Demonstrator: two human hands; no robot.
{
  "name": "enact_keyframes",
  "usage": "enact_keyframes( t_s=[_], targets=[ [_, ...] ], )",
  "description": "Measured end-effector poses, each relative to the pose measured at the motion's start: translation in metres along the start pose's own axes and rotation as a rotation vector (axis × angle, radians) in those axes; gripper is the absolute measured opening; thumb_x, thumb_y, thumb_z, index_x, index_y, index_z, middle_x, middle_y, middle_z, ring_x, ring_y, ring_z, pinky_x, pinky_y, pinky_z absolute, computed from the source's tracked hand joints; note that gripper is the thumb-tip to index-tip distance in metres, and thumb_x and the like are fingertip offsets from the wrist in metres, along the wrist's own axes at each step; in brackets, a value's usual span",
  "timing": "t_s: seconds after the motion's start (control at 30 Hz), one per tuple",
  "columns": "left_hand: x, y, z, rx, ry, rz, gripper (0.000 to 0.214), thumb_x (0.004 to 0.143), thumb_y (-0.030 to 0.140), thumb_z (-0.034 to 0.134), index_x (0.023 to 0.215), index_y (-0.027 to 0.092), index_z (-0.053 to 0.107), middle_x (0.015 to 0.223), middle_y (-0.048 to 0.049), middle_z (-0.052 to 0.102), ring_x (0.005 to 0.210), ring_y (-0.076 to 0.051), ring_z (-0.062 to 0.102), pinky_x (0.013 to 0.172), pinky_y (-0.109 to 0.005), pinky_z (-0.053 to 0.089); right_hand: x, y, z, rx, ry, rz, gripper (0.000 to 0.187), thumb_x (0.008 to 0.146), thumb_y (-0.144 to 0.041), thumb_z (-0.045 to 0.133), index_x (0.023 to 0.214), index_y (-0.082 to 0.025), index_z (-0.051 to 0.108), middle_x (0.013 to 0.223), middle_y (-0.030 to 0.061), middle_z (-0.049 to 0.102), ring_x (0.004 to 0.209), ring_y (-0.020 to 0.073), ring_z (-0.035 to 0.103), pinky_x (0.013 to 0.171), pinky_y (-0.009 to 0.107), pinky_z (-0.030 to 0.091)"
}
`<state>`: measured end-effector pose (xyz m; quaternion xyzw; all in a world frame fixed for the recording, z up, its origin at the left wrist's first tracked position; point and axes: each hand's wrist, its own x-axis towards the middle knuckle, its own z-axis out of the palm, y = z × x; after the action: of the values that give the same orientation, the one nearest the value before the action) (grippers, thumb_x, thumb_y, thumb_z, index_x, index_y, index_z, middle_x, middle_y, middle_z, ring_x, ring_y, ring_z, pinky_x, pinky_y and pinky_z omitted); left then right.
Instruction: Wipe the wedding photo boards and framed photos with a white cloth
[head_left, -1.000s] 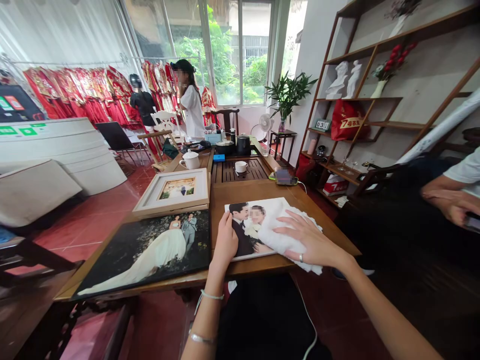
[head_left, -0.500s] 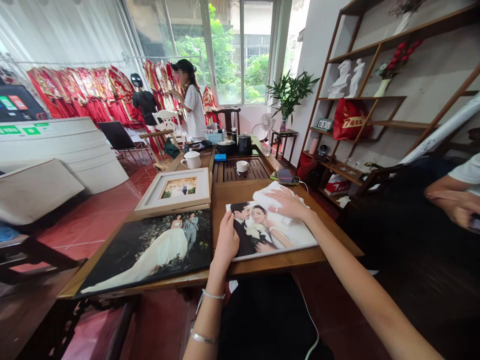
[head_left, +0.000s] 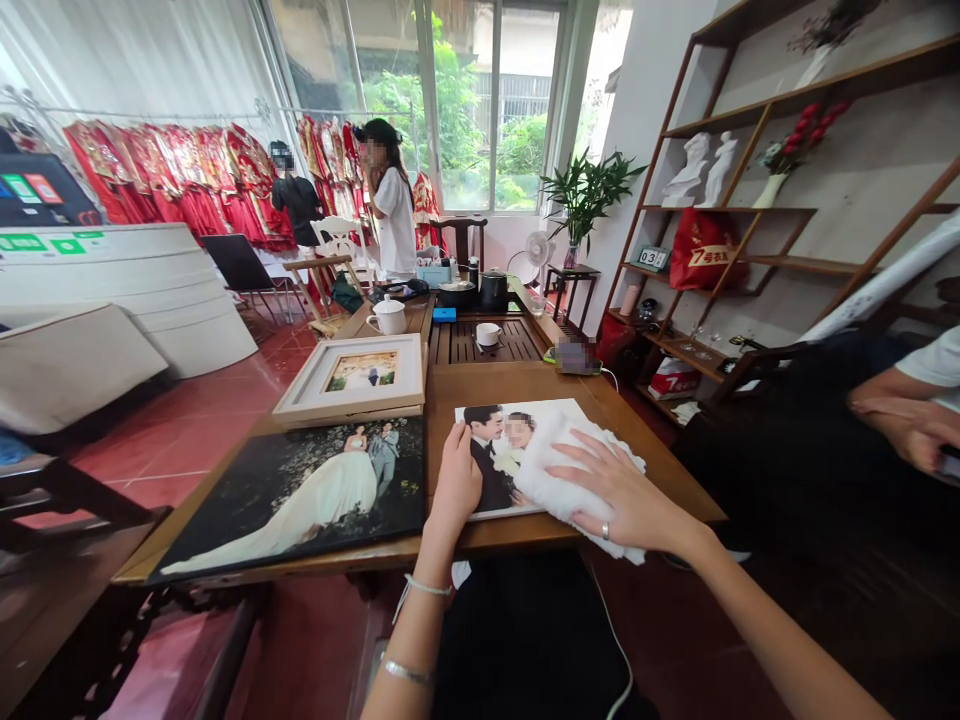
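Note:
A white-edged wedding photo panel [head_left: 487,490] lies face up near the table's front edge. My left hand [head_left: 455,475] grips its left side, thumb over the face and fingers at the edge. My right hand [head_left: 611,485] holds a bunched white cloth [head_left: 551,450] against the panel's right half, palm down with the fingers spread over the cloth. Under the cloth, the right part of the picture is hidden. The cloth hangs past the panel's lower right edge. To the left lies a larger dark wedding photo panel [head_left: 300,500].
A pale-framed photo [head_left: 300,398] rests behind the dark panel on the wooden table [head_left: 675,490]. Farther back stand a lidded white cup [head_left: 389,316], a small white cup [head_left: 487,334] and a phone [head_left: 574,356] with a cable. Another person's hands [head_left: 911,410] are at far right.
My right hand has slid the cloth down and toward me, from the panel's upper right to its lower right. The bride's upper face stays visible; her dress is now covered. My left hand keeps its place.

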<state>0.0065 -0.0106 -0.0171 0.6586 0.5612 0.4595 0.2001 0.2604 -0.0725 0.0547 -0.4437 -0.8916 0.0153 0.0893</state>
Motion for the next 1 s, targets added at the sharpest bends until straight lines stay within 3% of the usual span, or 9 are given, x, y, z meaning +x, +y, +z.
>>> enact_keyframes(
  t_s=[0.13, 0.37, 0.53, 0.67, 0.83, 1.0],
  targets=[
    [0.0, 0.003, -0.002, 0.054, -0.031, 0.001, 0.058, 0.078, 0.004, 0.038, 0.134, 0.009, 0.052, 0.148, -0.0187, 0.044, 0.142, -0.026, 0.036, 0.12, -0.046, 0.024, 0.01, 0.011, 0.0, -0.019, -0.001, 0.086, 0.055, 0.085, -0.044, 0.054, 0.139, -0.038, 0.05, 0.153, 0.0023, 0.04, 0.143, 0.0367, 0.021, 0.108, 0.065, 0.024],
    [0.001, 0.003, -0.006, 0.053, -0.056, 0.001, 0.059, 0.078, 0.003, 0.038, 0.135, 0.008, 0.052, 0.148, -0.0191, 0.044, 0.142, -0.027, 0.036, 0.12, -0.046, 0.024, 0.083, 0.038, 0.003, -0.023, -0.011, 0.194, 0.058, 0.087, -0.05, 0.047, 0.142, -0.033, 0.045, 0.154, 0.004, 0.037, 0.141, 0.0381, 0.021, 0.105, 0.066, 0.026],
    [0.002, 0.003, -0.006, 0.074, -0.06, -0.001, 0.058, 0.078, 0.003, 0.038, 0.135, 0.008, 0.052, 0.148, -0.0194, 0.044, 0.142, -0.027, 0.036, 0.12, -0.046, 0.024, 0.111, 0.033, 0.001, -0.016, -0.046, 0.232, 0.06, 0.088, -0.048, 0.044, 0.145, -0.029, 0.041, 0.153, 0.0057, 0.038, 0.14, 0.0387, 0.021, 0.106, 0.066, 0.023],
    [0.001, 0.004, -0.005, 0.076, -0.047, -0.003, 0.056, 0.08, 0.004, 0.037, 0.134, 0.006, 0.052, 0.147, -0.021, 0.045, 0.141, -0.027, 0.037, 0.12, -0.046, 0.025, 0.096, 0.014, 0.005, 0.007, -0.06, 0.132, 0.058, 0.089, -0.046, 0.046, 0.144, -0.029, 0.043, 0.155, 0.005, 0.035, 0.143, 0.0374, 0.016, 0.11, 0.064, 0.017],
    [0.0, 0.003, -0.003, 0.068, -0.016, 0.007, 0.053, 0.083, 0.005, 0.035, 0.134, 0.004, 0.051, 0.146, -0.0216, 0.045, 0.14, -0.027, 0.039, 0.119, -0.046, 0.027, 0.044, -0.015, 0.006, 0.039, -0.044, -0.049, 0.057, 0.085, -0.045, 0.055, 0.141, -0.035, 0.047, 0.154, 0.0017, 0.037, 0.143, 0.0374, 0.018, 0.11, 0.064, 0.017],
    [0.001, 0.001, -0.001, 0.052, 0.041, 0.017, 0.048, 0.088, 0.011, 0.032, 0.131, 0.008, 0.054, 0.144, -0.0187, 0.049, 0.138, -0.025, 0.042, 0.118, -0.045, 0.029, 0.008, -0.019, 0.006, 0.024, -0.002, -0.024, 0.056, 0.089, -0.051, 0.052, 0.142, -0.04, 0.043, 0.156, 0.0, 0.034, 0.144, 0.0349, 0.019, 0.111, 0.064, 0.018]
  ],
)
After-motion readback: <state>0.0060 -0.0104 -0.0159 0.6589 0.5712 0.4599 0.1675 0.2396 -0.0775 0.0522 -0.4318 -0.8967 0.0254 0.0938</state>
